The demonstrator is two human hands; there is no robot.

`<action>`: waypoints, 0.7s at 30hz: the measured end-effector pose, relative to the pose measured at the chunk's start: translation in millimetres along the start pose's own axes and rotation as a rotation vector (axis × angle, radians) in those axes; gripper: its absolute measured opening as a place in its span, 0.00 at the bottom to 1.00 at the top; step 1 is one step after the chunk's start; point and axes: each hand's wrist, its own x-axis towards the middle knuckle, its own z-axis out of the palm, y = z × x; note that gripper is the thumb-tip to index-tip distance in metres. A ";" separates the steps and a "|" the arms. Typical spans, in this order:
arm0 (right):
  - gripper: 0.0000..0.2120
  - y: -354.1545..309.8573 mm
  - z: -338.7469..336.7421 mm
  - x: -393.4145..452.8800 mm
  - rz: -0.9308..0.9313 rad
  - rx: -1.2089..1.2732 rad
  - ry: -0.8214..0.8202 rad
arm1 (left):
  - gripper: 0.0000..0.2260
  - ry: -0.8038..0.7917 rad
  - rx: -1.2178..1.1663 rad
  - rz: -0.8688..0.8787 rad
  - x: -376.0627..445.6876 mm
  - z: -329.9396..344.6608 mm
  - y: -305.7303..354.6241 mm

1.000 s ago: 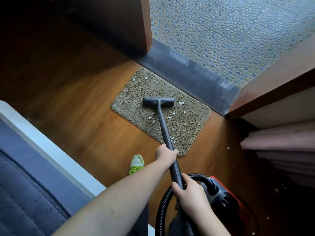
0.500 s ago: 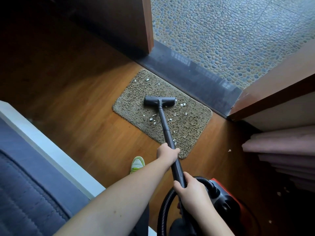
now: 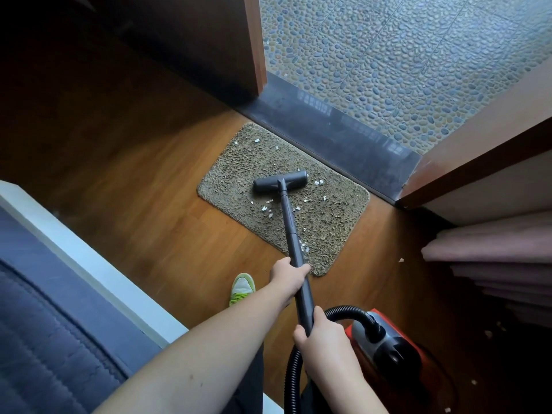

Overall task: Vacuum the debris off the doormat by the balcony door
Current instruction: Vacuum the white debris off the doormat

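Nozzle (image 3: 280, 182) sits mid-doormat (image 3: 334, 216), barely advanced since a second ago, white debris (image 3: 267, 211) unchanged around it; my left hand (image 3: 288, 276) and right hand (image 3: 321, 334) both grip the wand (image 3: 291, 231), so most pickup remains.

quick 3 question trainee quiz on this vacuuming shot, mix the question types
1. True or false: the nozzle rests on the mat.
2. Which hand holds the wand nearer the nozzle? A left B right
3. Fill in: white debris also lies off the mat, on the ____ floor.

Key: 1 true; 2 A; 3 wood
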 end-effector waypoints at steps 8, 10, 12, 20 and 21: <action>0.22 30.1 1.7 -16.5 0.022 0.033 -0.038 | 0.12 -0.016 0.038 0.015 -33.6 11.0 -8.5; 0.21 37.2 0.4 -20.2 0.020 0.036 -0.035 | 0.22 -0.014 0.046 0.011 -34.9 18.0 -13.8; 0.17 42.6 -0.4 -24.3 0.015 0.044 -0.037 | 0.29 -0.021 0.049 -0.011 -39.3 22.1 -16.1; 0.21 57.7 1.2 -34.7 0.003 0.052 -0.019 | 0.32 -0.028 0.032 -0.038 -54.3 31.0 -23.8; 0.23 59.3 1.5 -35.6 0.006 0.050 -0.017 | 0.32 -0.023 0.045 -0.035 -54.7 32.5 -25.0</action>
